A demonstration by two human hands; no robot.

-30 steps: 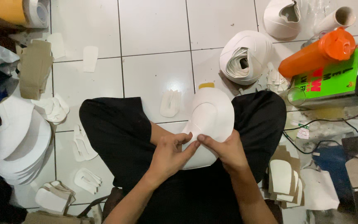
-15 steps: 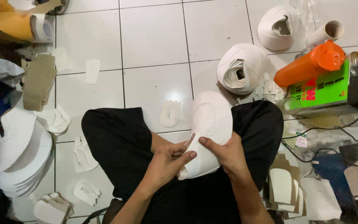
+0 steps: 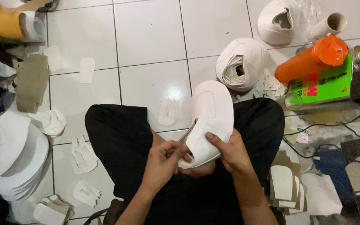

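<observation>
I sit cross-legged in black trousers on a white tiled floor. My right hand (image 3: pixel 230 154) grips the lower edge of a large white shoe-upper piece (image 3: pixel 211 112), held tilted over my lap. My left hand (image 3: pixel 163 160) pinches a thin metal tool (image 3: pixel 187 133), whose tip rests on the white piece's left edge. A small white cut piece (image 3: pixel 168 111) lies on the tile just beyond my knees.
White uppers are stacked at the left (image 3: pixel 15 156). Rolled white uppers (image 3: pixel 241 64) lie ahead on the right, beside an orange bottle (image 3: pixel 309 60) on a green box (image 3: pixel 326 85). Small cut pieces (image 3: pixel 82 152) are scattered left; a cable (image 3: pixel 313 125) and card pieces (image 3: pixel 286 183) sit right.
The white piece has been tilted and turned a little in my hands. My left hand has shifted along its left edge with the thin tool.
</observation>
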